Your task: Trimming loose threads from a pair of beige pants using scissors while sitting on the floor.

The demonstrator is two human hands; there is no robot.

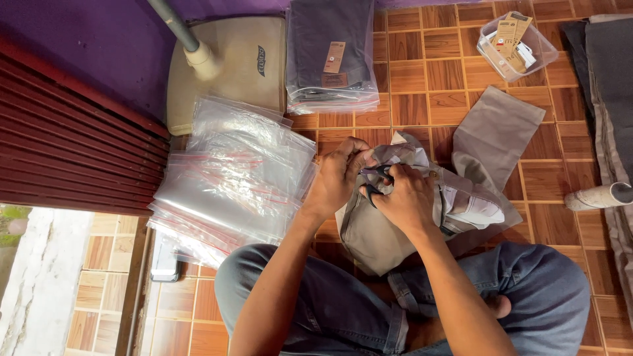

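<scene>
Head view: black-handled scissors [377, 181] are gripped in the right hand [405, 201], just right of the zip-bag pile [231, 175]; the left hand [337, 177] pinches the beige trousers [376, 227]. Fabric is best kept taut, blades clear of fingertips.

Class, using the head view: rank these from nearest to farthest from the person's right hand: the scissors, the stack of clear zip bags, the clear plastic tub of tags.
1. Scissors: in the right hand itself.
2. Stack of clear zip bags: to the left, beyond the left hand.
3. Clear plastic tub: far upper right on the floor.
</scene>
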